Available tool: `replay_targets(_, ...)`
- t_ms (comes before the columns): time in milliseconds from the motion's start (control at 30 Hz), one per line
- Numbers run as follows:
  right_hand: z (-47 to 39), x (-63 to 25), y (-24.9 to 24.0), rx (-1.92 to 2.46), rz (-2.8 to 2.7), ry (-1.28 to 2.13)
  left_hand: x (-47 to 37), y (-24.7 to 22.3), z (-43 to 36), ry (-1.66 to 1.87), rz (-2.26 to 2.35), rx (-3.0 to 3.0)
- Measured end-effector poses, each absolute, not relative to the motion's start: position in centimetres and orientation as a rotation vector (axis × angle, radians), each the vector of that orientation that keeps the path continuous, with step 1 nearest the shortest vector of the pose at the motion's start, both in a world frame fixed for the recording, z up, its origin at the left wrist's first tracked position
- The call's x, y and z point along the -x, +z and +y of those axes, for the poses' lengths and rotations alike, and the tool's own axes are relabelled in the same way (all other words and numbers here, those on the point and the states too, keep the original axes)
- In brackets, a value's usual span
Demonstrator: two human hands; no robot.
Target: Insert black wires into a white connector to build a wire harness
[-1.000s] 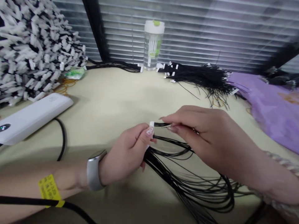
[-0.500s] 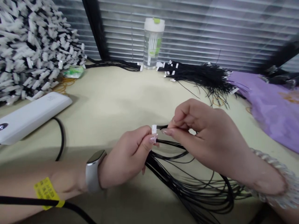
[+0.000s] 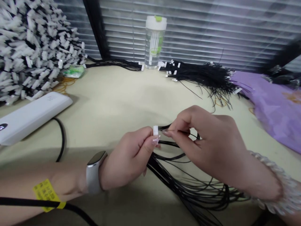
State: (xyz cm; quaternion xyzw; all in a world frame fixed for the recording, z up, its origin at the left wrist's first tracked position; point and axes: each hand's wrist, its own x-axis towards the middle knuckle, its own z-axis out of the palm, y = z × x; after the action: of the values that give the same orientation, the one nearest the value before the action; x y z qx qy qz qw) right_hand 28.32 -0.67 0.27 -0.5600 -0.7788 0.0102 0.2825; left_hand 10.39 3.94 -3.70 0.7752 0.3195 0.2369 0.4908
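my counter (image 3: 113, 103) is pale beige and smooth. at its far left sits a big heap of black wires with white connectors (image 3: 30, 47), and just in front of that lies a white power bank (image 3: 33, 117) with a black cable (image 3: 61, 138) curling off it. a small green packet (image 3: 72, 71) and some yellow rubber bands (image 3: 62, 86) rest near the heap. at the back edge stands 1 clear bottle (image 3: 154, 42), with a bundle of black wires (image 3: 204, 77) to its right and a thinner bundle (image 3: 115, 64) to its left. a purple bag (image 3: 275, 106) covers the right side. loose black wires (image 3: 199, 188) loop on the near part, under my hands.
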Motion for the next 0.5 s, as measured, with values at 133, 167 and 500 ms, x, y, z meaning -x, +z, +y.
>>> replay_targets(133, -1.09, -28.33, -0.04, 1.478, -2.172, -0.153, -10.46, -3.51, 4.01, 0.583, 0.765, -1.92)
replay_targets(167, -1.12, -28.36, -0.07, 1.458, -2.178, -0.17, -10.47, -3.48, 4.01, 0.579, 0.763, -1.933)
replay_targets(500, -0.86, -27.94, 0.37, 1.443, -2.088, 0.099, -10.15, -3.72, 3.85, 0.491, 0.682, -1.982)
